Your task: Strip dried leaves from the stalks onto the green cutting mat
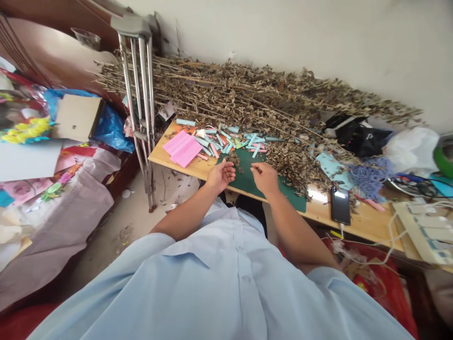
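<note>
My left hand (222, 175) is turned palm up over the table's front edge, its fingers loosely curled and apart, with no object showing in the palm. Just beyond its fingertips lies a small clump of crumbled dry leaves (236, 162) on a green cutting mat (244, 182). Over the same mat, my right hand (265, 177) has its thumb and fingertips pinched together; whatever they hold, if anything, is too small to make out. To the right of that hand spreads a larger heap of dried leaves (288, 165). Rolled blue and pink paper tubes (226, 141) lie scattered behind both hands.
Long dried stalks (226, 89) are piled along the wall. Pink paper sheets (182, 148) lie at the table's left, beside standing crutches (141, 94). Rightward are a phone (340, 205) on a cable, purple yarn (371, 177) and a power strip (424, 231).
</note>
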A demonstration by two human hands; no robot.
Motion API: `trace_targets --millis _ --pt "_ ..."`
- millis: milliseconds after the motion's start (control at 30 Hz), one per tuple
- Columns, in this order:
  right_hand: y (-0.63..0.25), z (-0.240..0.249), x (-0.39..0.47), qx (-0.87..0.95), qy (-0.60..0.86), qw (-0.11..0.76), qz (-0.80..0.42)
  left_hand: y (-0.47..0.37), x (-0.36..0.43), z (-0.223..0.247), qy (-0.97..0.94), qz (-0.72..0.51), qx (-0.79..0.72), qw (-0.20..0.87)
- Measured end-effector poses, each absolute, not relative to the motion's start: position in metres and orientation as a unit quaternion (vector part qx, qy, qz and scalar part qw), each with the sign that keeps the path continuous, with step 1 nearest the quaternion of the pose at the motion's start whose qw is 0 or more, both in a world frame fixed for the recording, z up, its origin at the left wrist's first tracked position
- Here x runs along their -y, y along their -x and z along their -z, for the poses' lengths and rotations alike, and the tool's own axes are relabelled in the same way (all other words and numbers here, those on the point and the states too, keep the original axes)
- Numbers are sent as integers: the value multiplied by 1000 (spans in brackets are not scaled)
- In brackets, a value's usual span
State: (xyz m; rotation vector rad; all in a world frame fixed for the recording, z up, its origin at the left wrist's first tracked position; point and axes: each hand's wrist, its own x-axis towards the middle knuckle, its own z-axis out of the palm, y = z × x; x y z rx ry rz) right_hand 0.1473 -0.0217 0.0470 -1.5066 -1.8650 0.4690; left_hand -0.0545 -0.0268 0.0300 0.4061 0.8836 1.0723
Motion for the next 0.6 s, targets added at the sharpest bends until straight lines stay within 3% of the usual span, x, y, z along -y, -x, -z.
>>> trace_targets --millis 367,600 --pt "-132 -26 6 779 567 202 -175 34 25 -32 -255 -447 -498 698" --pt "-141 -24 9 792 536 211 -201 28 21 -32 -317 -381 -533 686"
